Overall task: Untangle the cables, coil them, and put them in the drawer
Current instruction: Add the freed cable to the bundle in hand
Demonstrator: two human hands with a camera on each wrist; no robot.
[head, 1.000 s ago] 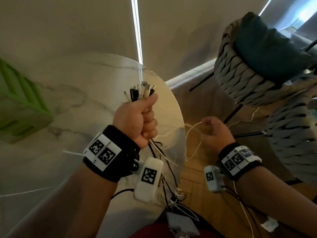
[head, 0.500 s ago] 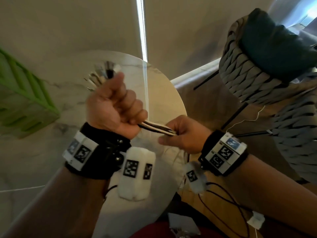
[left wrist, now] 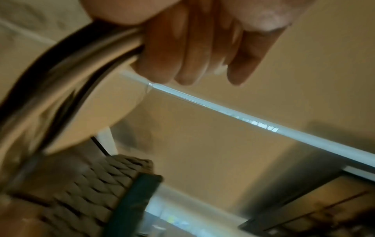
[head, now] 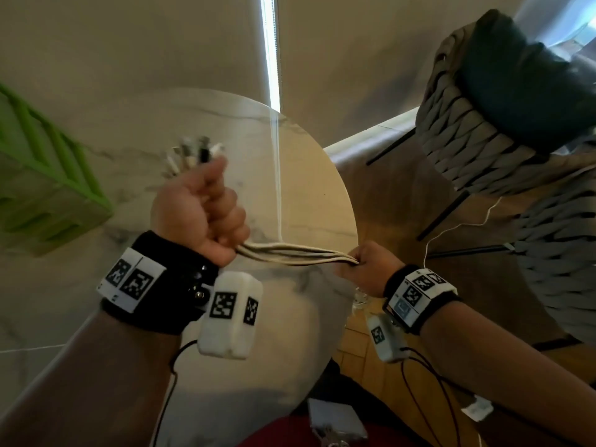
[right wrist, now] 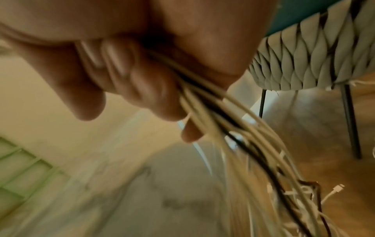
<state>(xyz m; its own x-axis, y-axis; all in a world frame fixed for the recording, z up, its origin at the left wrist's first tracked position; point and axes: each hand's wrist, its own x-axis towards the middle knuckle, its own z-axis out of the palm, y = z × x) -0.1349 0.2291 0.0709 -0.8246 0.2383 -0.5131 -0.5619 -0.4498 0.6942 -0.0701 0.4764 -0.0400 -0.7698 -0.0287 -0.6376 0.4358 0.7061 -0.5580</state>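
Cream and black cables [head: 300,254] run as one bundle between the two hands, held up above the round marble surface [head: 300,175]. The left hand [head: 196,217] is fisted tight round the bundle near its ends, thumb on top, and a fan of plugs [head: 196,153], blurred, sticks up out of the fist. From the bottom of that fist the strands run nearly level, side by side, to the right hand [head: 364,269], which is closed round them just past the surface's edge. The right wrist view shows the fingers [right wrist: 146,89] curled over the strands, with the loose remainder hanging below in a tangle [right wrist: 300,195] over the wooden floor [right wrist: 316,128]; a white plug [right wrist: 334,189] shows at its side. In the left wrist view the bundle [left wrist: 67,67] sweeps out from under the curled fingers [left wrist: 182,52], too smeared to count. A green slatted crate [head: 42,175] sits on the surface to the left. A woven grey chair [head: 477,137] with a dark cushion stands on the floor to the right, well apart from both hands.
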